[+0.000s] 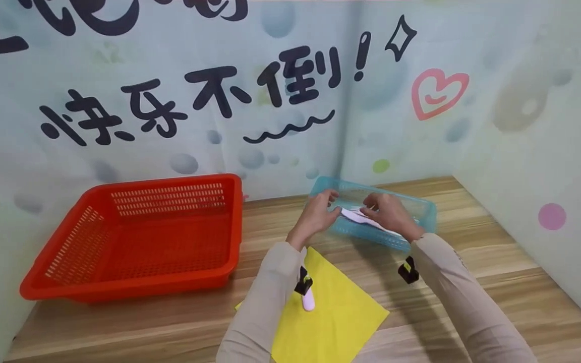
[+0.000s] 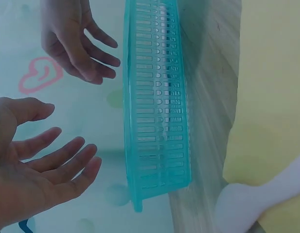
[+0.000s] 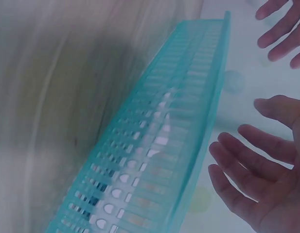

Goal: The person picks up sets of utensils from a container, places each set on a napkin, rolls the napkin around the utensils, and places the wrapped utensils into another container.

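Over the turquoise basket (image 1: 371,234) hover both bare hands, fingers loosely bent and holding nothing. The left hand (image 1: 316,216) is above the basket's left end; the right hand (image 1: 390,212) is farther right, over its middle. Pale cutlery (image 1: 358,217) lies inside the basket, partly covered by the right hand. In the left wrist view, fingers of the left hand (image 2: 52,167) are spread beside the basket rim (image 2: 132,121). The right wrist view shows the right hand (image 3: 261,170) likewise spread at the rim. A pale spoon (image 1: 308,300) lies on a yellow sheet (image 1: 341,302), partly hidden by the left sleeve.
A large red basket (image 1: 169,282) stands on the wooden table (image 1: 472,227) to the left. Behind the table hangs a printed backdrop (image 1: 290,151) with lettering, and a pale wall (image 1: 547,176) closes off the right side.
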